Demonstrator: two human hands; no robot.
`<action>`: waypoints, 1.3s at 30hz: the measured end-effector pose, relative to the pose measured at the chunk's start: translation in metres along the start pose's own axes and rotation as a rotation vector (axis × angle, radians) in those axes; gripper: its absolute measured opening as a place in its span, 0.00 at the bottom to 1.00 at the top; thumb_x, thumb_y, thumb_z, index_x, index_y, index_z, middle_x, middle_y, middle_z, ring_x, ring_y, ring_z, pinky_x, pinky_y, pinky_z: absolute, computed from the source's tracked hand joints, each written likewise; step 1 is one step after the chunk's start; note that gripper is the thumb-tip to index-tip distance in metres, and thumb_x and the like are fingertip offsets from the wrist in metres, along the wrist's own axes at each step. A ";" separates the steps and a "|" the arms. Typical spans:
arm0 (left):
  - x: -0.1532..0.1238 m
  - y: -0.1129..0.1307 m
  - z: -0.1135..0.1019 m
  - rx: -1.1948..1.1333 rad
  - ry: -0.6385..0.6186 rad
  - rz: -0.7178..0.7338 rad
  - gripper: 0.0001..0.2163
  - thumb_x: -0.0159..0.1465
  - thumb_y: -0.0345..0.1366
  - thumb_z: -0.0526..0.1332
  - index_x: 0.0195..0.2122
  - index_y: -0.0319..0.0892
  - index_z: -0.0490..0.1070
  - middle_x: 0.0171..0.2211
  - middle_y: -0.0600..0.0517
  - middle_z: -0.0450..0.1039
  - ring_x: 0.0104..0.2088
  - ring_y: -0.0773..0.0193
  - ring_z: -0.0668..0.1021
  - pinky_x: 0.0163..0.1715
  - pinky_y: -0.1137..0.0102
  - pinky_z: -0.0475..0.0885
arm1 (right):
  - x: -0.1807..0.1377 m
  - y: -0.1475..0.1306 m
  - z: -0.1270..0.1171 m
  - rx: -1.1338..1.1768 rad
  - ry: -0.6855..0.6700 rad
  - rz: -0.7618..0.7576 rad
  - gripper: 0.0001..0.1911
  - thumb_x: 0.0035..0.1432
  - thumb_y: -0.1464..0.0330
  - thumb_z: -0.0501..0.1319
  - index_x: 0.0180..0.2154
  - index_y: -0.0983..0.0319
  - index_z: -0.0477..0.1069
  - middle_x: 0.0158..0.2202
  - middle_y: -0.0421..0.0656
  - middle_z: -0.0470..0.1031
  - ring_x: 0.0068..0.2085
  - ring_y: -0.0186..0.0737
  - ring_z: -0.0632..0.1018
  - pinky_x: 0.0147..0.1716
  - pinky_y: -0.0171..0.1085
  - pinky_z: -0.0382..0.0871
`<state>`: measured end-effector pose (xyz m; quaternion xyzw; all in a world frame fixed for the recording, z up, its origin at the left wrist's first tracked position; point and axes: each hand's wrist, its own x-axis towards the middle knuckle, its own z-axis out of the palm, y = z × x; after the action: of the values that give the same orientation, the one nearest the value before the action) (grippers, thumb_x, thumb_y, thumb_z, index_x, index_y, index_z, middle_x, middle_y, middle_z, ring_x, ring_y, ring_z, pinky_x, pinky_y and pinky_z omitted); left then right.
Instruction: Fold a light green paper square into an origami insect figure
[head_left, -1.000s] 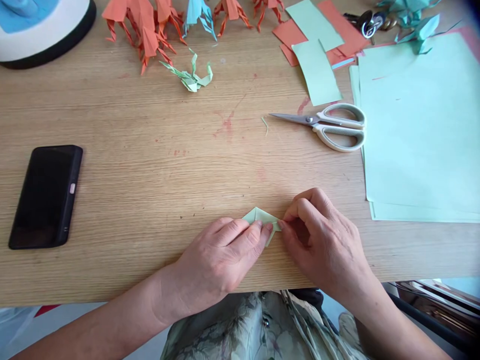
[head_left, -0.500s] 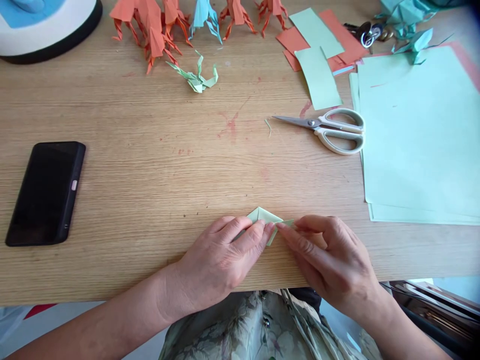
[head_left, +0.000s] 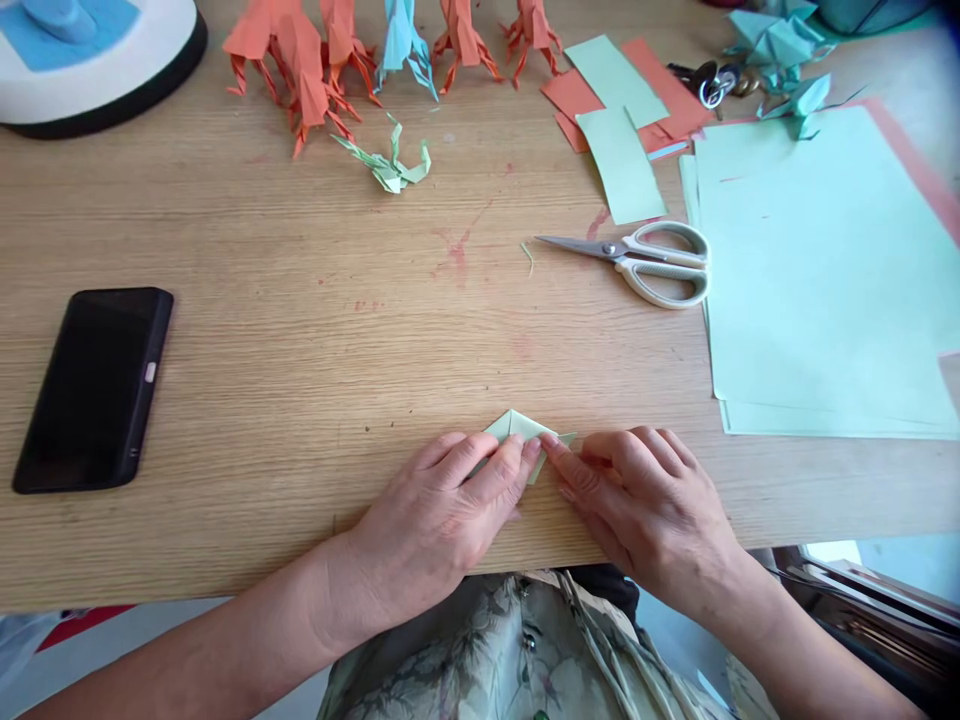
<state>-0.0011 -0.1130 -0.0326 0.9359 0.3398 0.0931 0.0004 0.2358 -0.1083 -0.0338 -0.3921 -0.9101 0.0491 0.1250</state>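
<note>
A small folded piece of light green paper (head_left: pixel 517 428) lies on the wooden table (head_left: pixel 300 340) near its front edge. My left hand (head_left: pixel 442 515) presses down on its left part with fingers held together. My right hand (head_left: pixel 645 500) rests on its right part, fingertips pressed on a flap and meeting the left fingers. Most of the paper is hidden under both hands; only a pointed top shows.
White-handled scissors (head_left: pixel 645 262) lie right of centre beside a stack of green sheets (head_left: pixel 817 280). A black phone (head_left: pixel 94 388) lies at the left. Orange and blue folded figures (head_left: pixel 300 50), a green one (head_left: pixel 390 165), paper strips (head_left: pixel 622 160) and keys (head_left: pixel 709 82) line the back. A white and blue object (head_left: pixel 90 50) stands at the back left.
My right hand has flattened from a raised pinch onto the paper's right flap, pressing it down. The left hand has stayed in place. The view has shifted slightly.
</note>
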 end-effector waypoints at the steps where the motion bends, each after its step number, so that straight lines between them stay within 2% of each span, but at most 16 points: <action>1: 0.000 0.001 0.000 -0.001 0.008 -0.011 0.20 0.71 0.30 0.57 0.63 0.31 0.63 0.53 0.46 0.75 0.48 0.58 0.73 0.46 0.63 0.73 | -0.002 0.001 0.000 0.001 0.004 -0.003 0.18 0.69 0.70 0.57 0.59 0.64 0.69 0.39 0.46 0.74 0.37 0.42 0.72 0.36 0.42 0.64; 5: 0.001 0.003 -0.002 -0.002 -0.002 -0.029 0.19 0.73 0.33 0.57 0.62 0.32 0.65 0.54 0.45 0.75 0.49 0.58 0.74 0.47 0.64 0.74 | -0.007 0.000 0.000 -0.066 -0.001 -0.022 0.21 0.69 0.65 0.57 0.61 0.62 0.67 0.44 0.48 0.75 0.39 0.44 0.72 0.39 0.44 0.65; 10: 0.001 0.005 -0.003 0.023 -0.025 -0.029 0.21 0.72 0.34 0.57 0.63 0.30 0.63 0.56 0.43 0.73 0.50 0.57 0.74 0.49 0.62 0.73 | -0.008 -0.005 -0.003 -0.144 -0.040 -0.003 0.21 0.69 0.64 0.57 0.60 0.59 0.69 0.45 0.48 0.76 0.40 0.45 0.71 0.37 0.44 0.63; 16: -0.001 0.006 -0.002 -0.021 -0.080 -0.070 0.23 0.71 0.40 0.59 0.64 0.34 0.63 0.61 0.44 0.69 0.52 0.54 0.72 0.51 0.59 0.71 | -0.010 -0.003 0.000 -0.195 -0.011 0.043 0.24 0.69 0.63 0.55 0.61 0.69 0.67 0.42 0.50 0.74 0.40 0.46 0.70 0.38 0.45 0.62; 22: -0.004 0.003 -0.001 -0.104 -0.083 -0.134 0.25 0.70 0.43 0.61 0.65 0.39 0.63 0.68 0.46 0.61 0.65 0.49 0.63 0.62 0.53 0.61 | -0.011 -0.010 0.000 -0.204 -0.037 0.092 0.25 0.69 0.63 0.55 0.62 0.68 0.65 0.44 0.50 0.73 0.40 0.47 0.69 0.39 0.44 0.62; 25: -0.007 0.004 0.001 -0.111 -0.121 -0.139 0.28 0.69 0.45 0.61 0.68 0.42 0.59 0.70 0.46 0.57 0.69 0.46 0.57 0.66 0.49 0.55 | -0.014 -0.016 -0.001 -0.188 -0.035 0.112 0.26 0.68 0.61 0.56 0.64 0.63 0.63 0.47 0.50 0.73 0.41 0.48 0.68 0.41 0.45 0.63; 28: -0.010 0.007 0.004 -0.107 -0.163 -0.148 0.34 0.68 0.49 0.60 0.71 0.42 0.51 0.71 0.44 0.52 0.72 0.44 0.52 0.66 0.46 0.53 | -0.016 -0.020 -0.001 -0.186 -0.023 0.118 0.25 0.68 0.62 0.57 0.64 0.58 0.64 0.50 0.49 0.72 0.44 0.49 0.69 0.42 0.46 0.63; 30: -0.012 0.008 0.006 -0.097 -0.168 -0.158 0.35 0.69 0.51 0.58 0.72 0.41 0.48 0.72 0.44 0.51 0.72 0.45 0.49 0.67 0.46 0.52 | -0.016 -0.021 -0.001 -0.163 -0.017 0.133 0.24 0.68 0.63 0.57 0.63 0.58 0.65 0.50 0.49 0.72 0.45 0.49 0.69 0.43 0.46 0.64; 34: -0.014 0.009 0.007 -0.073 -0.170 -0.154 0.33 0.72 0.49 0.54 0.72 0.37 0.47 0.73 0.43 0.48 0.73 0.46 0.48 0.68 0.46 0.49 | -0.019 -0.022 0.004 -0.103 0.002 0.152 0.23 0.68 0.63 0.56 0.63 0.61 0.65 0.51 0.50 0.73 0.46 0.49 0.70 0.45 0.46 0.64; 39: -0.013 0.011 0.003 -0.033 -0.198 -0.157 0.33 0.71 0.47 0.56 0.72 0.37 0.47 0.73 0.43 0.46 0.73 0.47 0.49 0.67 0.46 0.53 | -0.021 -0.029 0.011 -0.110 0.047 0.190 0.24 0.68 0.64 0.57 0.63 0.64 0.63 0.55 0.52 0.72 0.49 0.50 0.71 0.46 0.46 0.65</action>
<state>-0.0031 -0.1296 -0.0375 0.9108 0.4088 0.0053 0.0567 0.2265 -0.1431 -0.0426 -0.4841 -0.8669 0.0015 0.1194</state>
